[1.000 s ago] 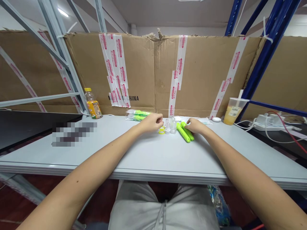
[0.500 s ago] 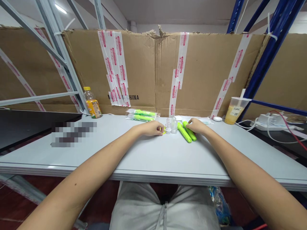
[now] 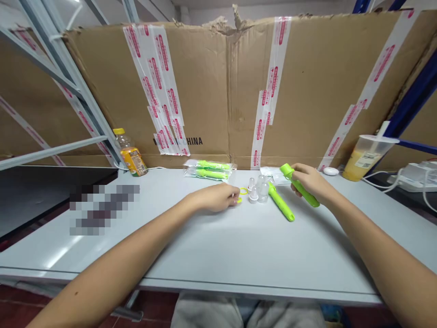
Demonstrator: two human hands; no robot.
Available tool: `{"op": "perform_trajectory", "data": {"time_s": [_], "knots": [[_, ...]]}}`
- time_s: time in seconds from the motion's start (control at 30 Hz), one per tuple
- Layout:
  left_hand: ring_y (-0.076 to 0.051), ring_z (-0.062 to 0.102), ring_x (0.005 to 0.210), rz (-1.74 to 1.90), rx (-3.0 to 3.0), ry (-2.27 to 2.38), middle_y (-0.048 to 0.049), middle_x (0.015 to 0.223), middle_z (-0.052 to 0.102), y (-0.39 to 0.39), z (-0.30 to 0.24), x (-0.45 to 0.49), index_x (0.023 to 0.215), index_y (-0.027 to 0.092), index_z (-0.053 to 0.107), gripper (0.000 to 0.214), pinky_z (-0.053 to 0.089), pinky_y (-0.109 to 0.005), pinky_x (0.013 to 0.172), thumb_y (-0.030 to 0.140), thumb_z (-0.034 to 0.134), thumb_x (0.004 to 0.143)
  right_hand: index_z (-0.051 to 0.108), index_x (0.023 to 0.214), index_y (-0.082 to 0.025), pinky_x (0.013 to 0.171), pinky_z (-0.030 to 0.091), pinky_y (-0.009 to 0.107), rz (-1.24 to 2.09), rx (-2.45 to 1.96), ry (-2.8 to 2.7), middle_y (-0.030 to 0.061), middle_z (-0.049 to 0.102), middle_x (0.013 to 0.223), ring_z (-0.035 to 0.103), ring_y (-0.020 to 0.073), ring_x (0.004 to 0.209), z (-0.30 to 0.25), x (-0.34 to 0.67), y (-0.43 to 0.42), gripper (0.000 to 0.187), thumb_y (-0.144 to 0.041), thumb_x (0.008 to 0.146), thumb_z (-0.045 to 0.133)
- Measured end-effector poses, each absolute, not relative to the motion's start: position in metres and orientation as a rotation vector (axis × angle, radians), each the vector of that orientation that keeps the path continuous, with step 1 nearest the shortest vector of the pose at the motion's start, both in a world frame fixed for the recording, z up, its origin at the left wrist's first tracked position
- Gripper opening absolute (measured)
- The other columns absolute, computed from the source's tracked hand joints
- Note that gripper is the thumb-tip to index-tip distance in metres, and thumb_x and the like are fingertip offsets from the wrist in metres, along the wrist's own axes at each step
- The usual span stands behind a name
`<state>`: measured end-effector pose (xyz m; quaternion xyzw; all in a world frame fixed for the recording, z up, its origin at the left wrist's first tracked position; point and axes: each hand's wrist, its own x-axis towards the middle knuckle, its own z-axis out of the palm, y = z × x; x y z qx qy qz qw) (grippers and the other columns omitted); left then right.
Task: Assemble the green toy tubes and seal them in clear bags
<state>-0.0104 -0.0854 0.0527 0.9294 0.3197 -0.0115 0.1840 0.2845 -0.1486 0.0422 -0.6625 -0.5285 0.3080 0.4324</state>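
Observation:
My right hand (image 3: 309,182) is wrapped round a bright green plastic handle (image 3: 309,197), lifted off the tabletop and tilted, its wider end up to the left. A second green handle (image 3: 282,203) lies on the table to the left of it. My left hand (image 3: 221,197) rests on the table with its fingers pinched at a small yellow ring (image 3: 239,200). Another yellow ring (image 3: 243,191) lies just beyond those fingertips. Between my hands stand several small clear pieces, among them a nipple-shaped cap (image 3: 253,196) and a clear domed cover (image 3: 262,192).
Bagged green handles (image 3: 211,169) lie at the back, and another clear packet (image 3: 273,174) is behind the caps. A juice bottle (image 3: 131,155) stands back left, a drink cup (image 3: 365,159) back right beside a white round case (image 3: 331,171). A cardboard wall (image 3: 205,100) closes the rear.
My right hand has raised one green handle off the table and moved it right, away from the other. My left hand stays by the yellow rings. The view has tipped down and closer.

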Motion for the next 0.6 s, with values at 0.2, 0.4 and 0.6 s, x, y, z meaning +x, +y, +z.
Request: {"op": "perform_trajectory", "data": {"time_s": [0.2, 0.4, 0.6], "knots": [[-0.014, 0.061, 0.073, 0.567, 2.353, 0.904, -0.0030, 0.091, 0.067, -0.099, 0.070, 0.005, 0.087, 0.019, 0.050, 0.009, 0.045, -0.028, 0.067, 0.024, 0.044, 0.092, 0.050, 0.134, -0.021, 0.059, 0.047, 0.029, 0.547, -1.403, -1.850, 0.0022, 0.064, 0.077, 0.059, 0.0182, 0.064, 0.046, 0.272, -0.164, 0.048, -0.029, 0.087, 0.054], [-0.012, 0.061, 0.072, 0.886, 2.258, 0.768, -0.0007, 0.084, 0.064, -0.127, 0.063, 0.048, 0.091, 0.020, 0.051, 0.011, 0.045, -0.026, 0.067, 0.027, 0.044, 0.096, 0.022, 0.158, -0.025, 0.063, 0.045, 0.030, 0.457, -1.216, -2.155, 0.0003, 0.062, 0.079, 0.056, 0.0180, 0.067, 0.048, 0.275, -0.176, 0.069, -0.031, 0.095, 0.049], [-0.013, 0.055, 0.071, 0.997, 2.455, 0.796, -0.0001, 0.078, 0.059, -0.139, 0.050, 0.067, 0.092, 0.020, 0.051, 0.013, 0.042, -0.027, 0.068, 0.025, 0.041, 0.098, 0.044, 0.145, -0.023, 0.082, 0.050, 0.037, 0.548, -1.144, -2.060, 0.0089, 0.068, 0.114, 0.064, 0.0234, 0.096, 0.033, 0.279, -0.180, 0.052, -0.030, 0.094, 0.051]]}}
